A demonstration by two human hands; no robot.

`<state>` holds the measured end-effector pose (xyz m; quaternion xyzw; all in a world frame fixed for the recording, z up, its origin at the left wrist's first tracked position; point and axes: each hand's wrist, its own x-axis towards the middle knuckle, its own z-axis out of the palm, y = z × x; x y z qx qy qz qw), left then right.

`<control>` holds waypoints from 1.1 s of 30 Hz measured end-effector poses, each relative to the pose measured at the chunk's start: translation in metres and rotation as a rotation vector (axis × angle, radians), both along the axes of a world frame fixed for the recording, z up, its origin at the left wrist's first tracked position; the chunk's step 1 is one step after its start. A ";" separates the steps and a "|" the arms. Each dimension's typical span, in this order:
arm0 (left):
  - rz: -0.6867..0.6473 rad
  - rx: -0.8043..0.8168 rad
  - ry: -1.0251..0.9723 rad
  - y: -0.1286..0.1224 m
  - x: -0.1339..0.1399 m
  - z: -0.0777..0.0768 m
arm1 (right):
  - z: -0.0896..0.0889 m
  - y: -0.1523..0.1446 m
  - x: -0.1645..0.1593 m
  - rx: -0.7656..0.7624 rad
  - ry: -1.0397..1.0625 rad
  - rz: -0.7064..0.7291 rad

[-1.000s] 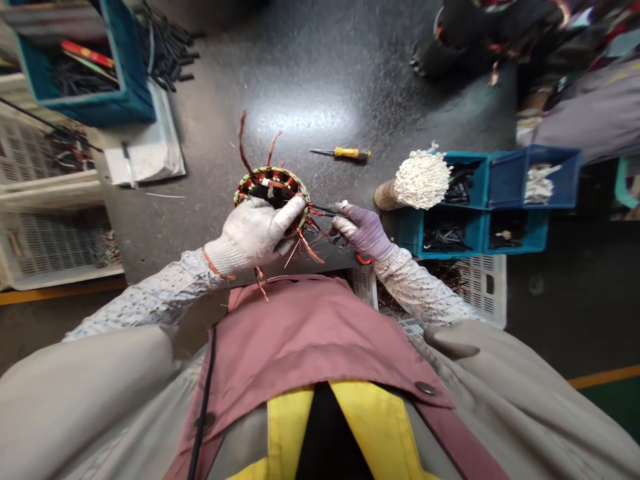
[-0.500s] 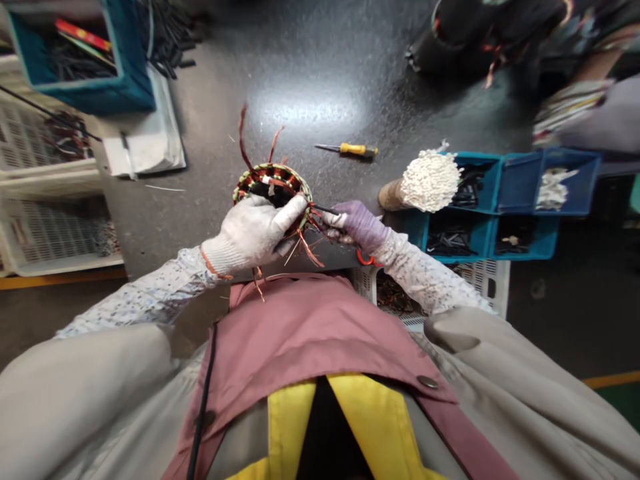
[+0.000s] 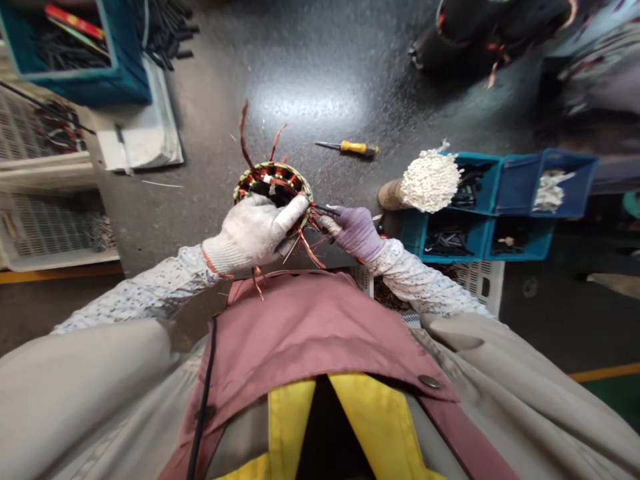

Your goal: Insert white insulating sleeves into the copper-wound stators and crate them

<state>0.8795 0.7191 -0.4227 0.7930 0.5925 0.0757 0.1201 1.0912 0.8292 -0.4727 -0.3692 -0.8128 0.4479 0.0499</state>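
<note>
My left hand (image 3: pixel 255 230), in a white knit glove, is closed on the near side of a motor stator (image 3: pixel 273 175), a ring wound with copper wire and laced with pale cord. Its thumb lies along the right rim. Copper leads (image 3: pixel 244 133) stick up and out from several sides. At the ring's right edge my right hand (image 3: pixel 355 230), in a purple and white glove, has its fingers closed round a thin black sleeve (image 3: pixel 327 209) beside the copper leads. The fingertips are partly hidden among the wires.
Beyond the stator lies a yellow-handled screwdriver (image 3: pixel 355 148). To the right stand a bundle of white ties (image 3: pixel 431 181) and blue bins (image 3: pixel 455 255). A blue box (image 3: pixel 127 73) and papers (image 3: pixel 145 133) are at upper left, dark cylinders (image 3: pixel 463 33) at upper right.
My right hand has shifted slightly at the stator's right edge, its fingers still on the black sleeve. The left hand and stator have barely moved. A person's sleeve at far right has moved.
</note>
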 end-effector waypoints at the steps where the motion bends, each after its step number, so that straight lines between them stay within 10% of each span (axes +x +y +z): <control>1: 0.002 0.001 0.001 0.000 0.000 0.000 | -0.001 0.001 0.001 -0.018 0.020 0.000; 11: -0.006 0.024 0.030 0.000 -0.001 0.002 | 0.018 -0.001 -0.014 0.193 -0.305 0.149; 22: 0.056 -0.006 -0.053 -0.002 -0.001 -0.007 | 0.020 0.017 0.009 -0.721 0.115 -0.208; 33: 0.073 -0.048 -0.044 0.000 -0.002 -0.003 | 0.020 0.019 -0.002 -0.393 0.130 -0.170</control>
